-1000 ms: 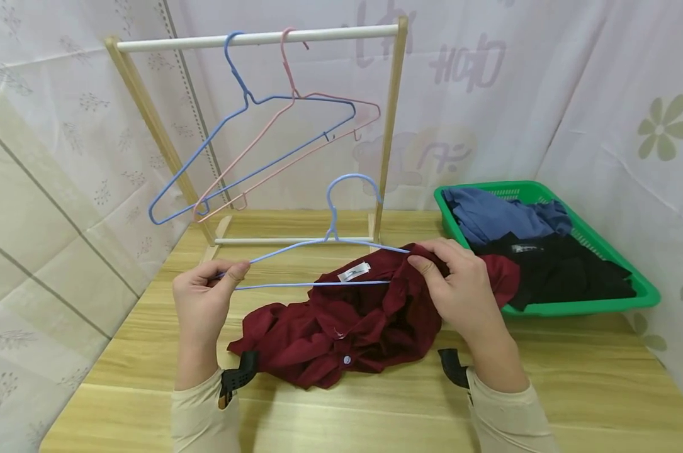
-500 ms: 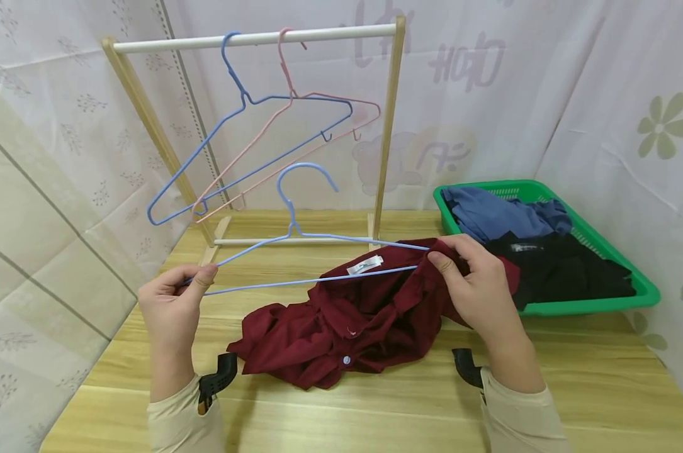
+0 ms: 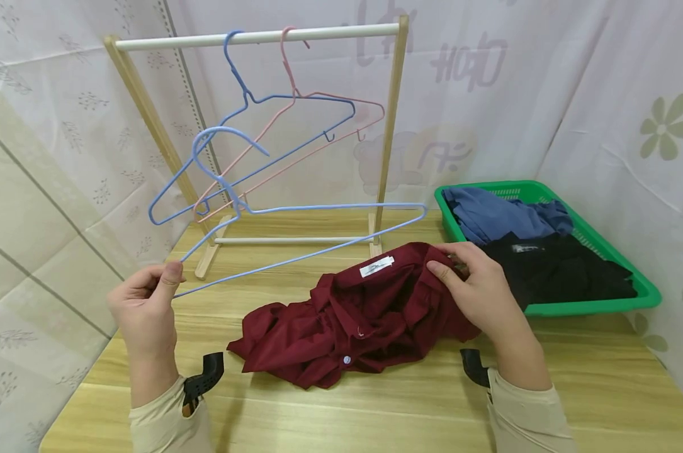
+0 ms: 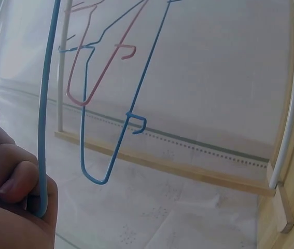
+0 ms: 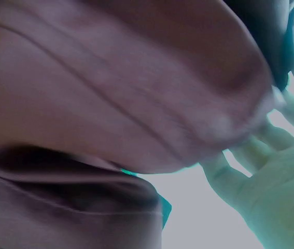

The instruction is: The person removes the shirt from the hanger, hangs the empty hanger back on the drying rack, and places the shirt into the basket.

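My left hand (image 3: 148, 308) pinches one end of a light blue clothes hanger (image 3: 318, 207), lifted above the table with its hook up. The hanger's other end hangs free above a dark red shirt (image 3: 296, 333). That crumpled shirt lies on the table, with a white label (image 3: 377, 267) inside the collar and a pale button at the front. My right hand (image 3: 483, 289) pinches the shirt's collar edge between thumb and fingers, holding it raised. In the left wrist view the hanger (image 4: 45, 114) runs up from curled fingers. Dark red cloth (image 5: 110, 93) fills much of the right wrist view.
Behind, a wooden rack (image 3: 395, 126) with a white rail bears a blue hanger (image 3: 238, 78) and a pink hanger (image 3: 288, 69). At the right stands a green basket (image 3: 590, 308) with a blue garment (image 3: 500, 214) and a black garment (image 3: 568, 270).
The hanger's right end has come out of the shirt's collar as my left hand moved left and the hanger tilted upward. My right hand has shifted slightly right, still gripping the collar.
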### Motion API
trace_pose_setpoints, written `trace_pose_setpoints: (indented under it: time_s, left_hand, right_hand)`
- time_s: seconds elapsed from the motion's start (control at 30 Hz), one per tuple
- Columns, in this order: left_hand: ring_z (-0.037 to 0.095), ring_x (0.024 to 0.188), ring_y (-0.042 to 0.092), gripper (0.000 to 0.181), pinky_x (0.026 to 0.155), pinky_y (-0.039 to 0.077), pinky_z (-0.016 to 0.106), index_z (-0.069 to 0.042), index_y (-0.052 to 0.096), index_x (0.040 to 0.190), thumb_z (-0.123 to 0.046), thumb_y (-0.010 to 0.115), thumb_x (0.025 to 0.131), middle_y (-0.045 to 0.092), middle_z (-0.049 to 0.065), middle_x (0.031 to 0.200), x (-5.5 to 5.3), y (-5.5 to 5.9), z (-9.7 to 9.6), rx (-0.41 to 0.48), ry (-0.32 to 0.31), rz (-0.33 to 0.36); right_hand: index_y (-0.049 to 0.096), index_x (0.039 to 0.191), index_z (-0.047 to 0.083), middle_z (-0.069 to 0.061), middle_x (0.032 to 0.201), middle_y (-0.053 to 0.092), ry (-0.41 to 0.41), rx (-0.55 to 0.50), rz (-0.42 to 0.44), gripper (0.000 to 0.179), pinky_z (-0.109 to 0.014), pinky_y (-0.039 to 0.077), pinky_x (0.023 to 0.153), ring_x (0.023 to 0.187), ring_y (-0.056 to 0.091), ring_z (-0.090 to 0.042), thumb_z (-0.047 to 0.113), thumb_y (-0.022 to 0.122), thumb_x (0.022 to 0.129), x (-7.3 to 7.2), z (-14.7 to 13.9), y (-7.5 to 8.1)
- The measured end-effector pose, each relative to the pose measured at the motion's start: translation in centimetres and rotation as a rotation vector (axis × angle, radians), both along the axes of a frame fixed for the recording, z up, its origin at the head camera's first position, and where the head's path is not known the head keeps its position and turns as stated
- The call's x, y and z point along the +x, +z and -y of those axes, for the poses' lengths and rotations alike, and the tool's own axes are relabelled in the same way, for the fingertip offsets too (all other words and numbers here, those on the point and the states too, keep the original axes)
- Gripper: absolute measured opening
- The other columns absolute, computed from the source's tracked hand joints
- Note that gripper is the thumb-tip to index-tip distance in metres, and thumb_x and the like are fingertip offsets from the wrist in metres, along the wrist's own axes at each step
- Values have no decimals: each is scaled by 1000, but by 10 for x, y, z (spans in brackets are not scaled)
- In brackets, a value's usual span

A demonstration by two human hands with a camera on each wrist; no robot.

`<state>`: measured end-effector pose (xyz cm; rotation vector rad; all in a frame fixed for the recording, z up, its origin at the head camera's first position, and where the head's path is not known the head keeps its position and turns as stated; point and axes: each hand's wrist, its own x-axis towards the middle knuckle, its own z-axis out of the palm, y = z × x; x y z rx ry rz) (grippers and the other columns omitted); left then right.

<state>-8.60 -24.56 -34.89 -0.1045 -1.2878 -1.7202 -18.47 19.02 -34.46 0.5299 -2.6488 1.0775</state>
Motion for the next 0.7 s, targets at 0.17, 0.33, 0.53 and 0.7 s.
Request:
trace_pose_setpoints:
  time_s: [0.17,0.33,0.53,0.7]
  left_hand:
    - [8,48,34,27,49,24,20,5,71,65,13,73,90,62,0,54,2,0,3,29,38,14]
    - [9,46,29,25,48,20,21,7,71,65,11,77,89,55,-1,48,2,3,7,40,78,14]
    - [9,45,30,25,48,19,20,8,71,64,10,78,88,53,-1,46,3,11,11,61,121,5]
    - [9,43,30,27,47,16,20,10,70,62,7,83,85,52,0,44,7,22,15,95,175,3]
  right_hand:
    - [63,144,5,-20,146,63,17,131,142,49,-62,52,106,127,63,-42,36,66,106,-2,2,1]
    - [57,150,0,-24,159,52,5,192,137,58,-70,39,118,148,47,-48,39,62,108,0,4,13]
    - [58,149,1,-23,159,53,44,175,36,56,-71,38,118,152,43,-47,39,62,108,0,8,39]
    - [61,146,5,-20,152,60,123,185,-14,48,-69,44,113,144,52,-44,34,63,108,-8,15,62]
